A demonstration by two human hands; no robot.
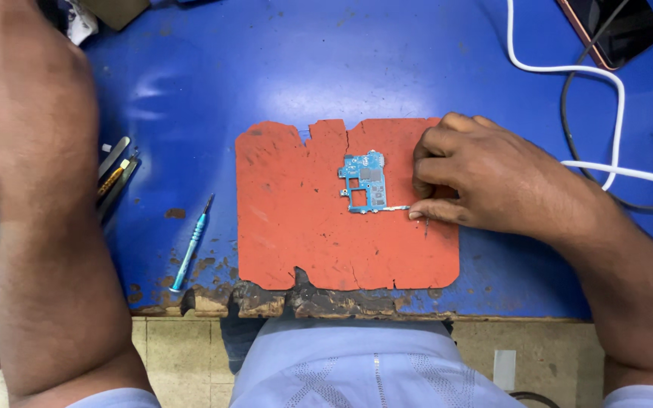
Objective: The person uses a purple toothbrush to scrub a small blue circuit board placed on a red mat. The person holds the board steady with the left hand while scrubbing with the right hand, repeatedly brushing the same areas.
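A small blue circuit board (364, 181) lies on a worn orange mat (296, 219) on the blue table. My right hand (485, 177) rests on the mat's right edge, fingers curled, with fingertips pinching a thin silvery strip (394, 208) that runs to the board's lower right corner. My left hand (28, 91) is raised close to the camera at the upper left, blurred; its fingers are out of view and nothing is seen in it.
A light-blue screwdriver (191, 245) lies left of the mat. Tweezers and flat metal tools (115, 174) sit by my left forearm. White and black cables (606, 83) and a phone (614, 26) are at the upper right. The table's front edge (304, 302) is chipped.
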